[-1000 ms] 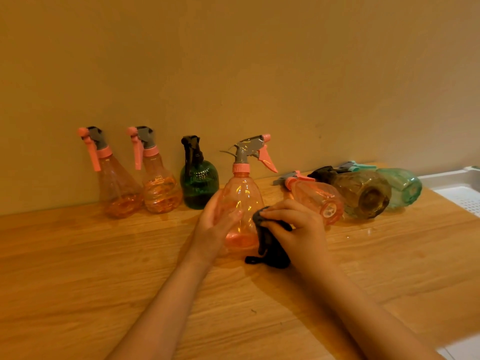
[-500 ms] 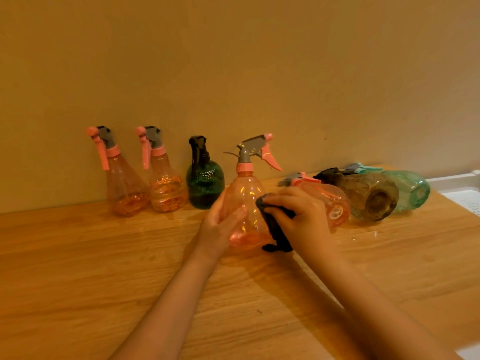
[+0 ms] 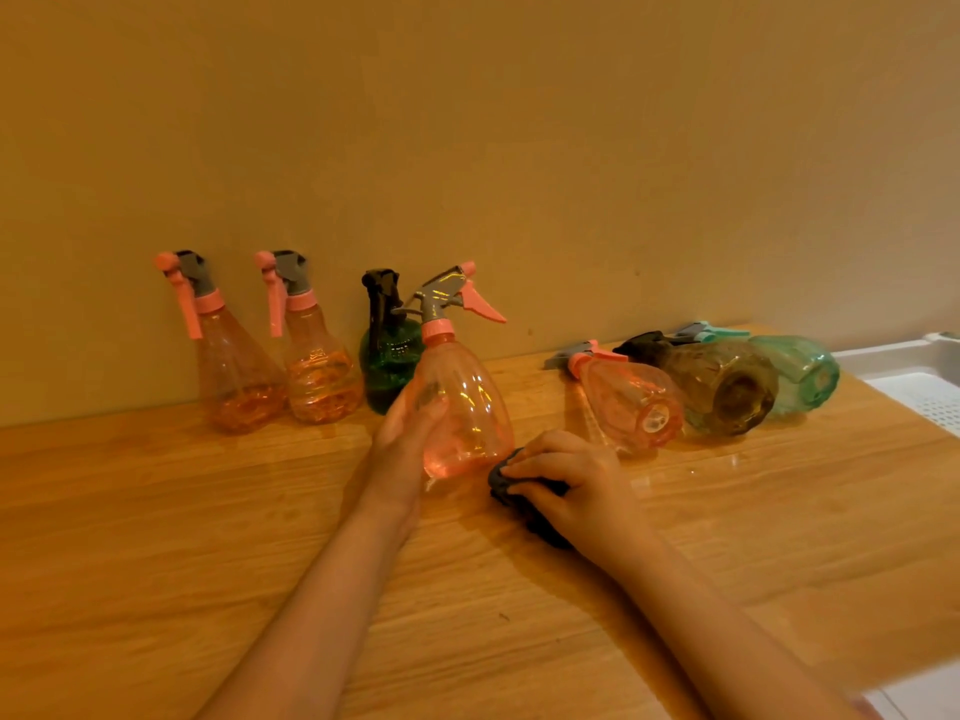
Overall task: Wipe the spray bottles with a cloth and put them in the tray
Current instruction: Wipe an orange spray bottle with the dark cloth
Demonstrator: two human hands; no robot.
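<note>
Here, pink bottle (image 3: 462, 402) between both hands (cloth (image 3: 501, 480) rightward).

Surface (image 3: 156, 537) bounded behind by wall (image 3: 467, 122). Three upright bottles lined along wall at left: first bottle (image 3: 234, 366) leftmost, second bottle (image 3: 317, 366) just right of it, third bottle (image 3: 387, 366) further right. Held bottle (image 3: 462, 407) placed before third, tilted, base on surface, between left hand (image 3: 405, 433) and right hand (image 3: 571, 480). Cloth (image 3: 519, 491) pinned on surface under right hand, just right of held bottle's base. Three bottles laid on sides at right, bases toward camera: fourth bottle (image 3: 628, 402), fifth bottle (image 3: 727, 387), sixth bottle (image 3: 802, 371) rightmost. Tray (image 3: 883, 356) set at far right edge.
</note>
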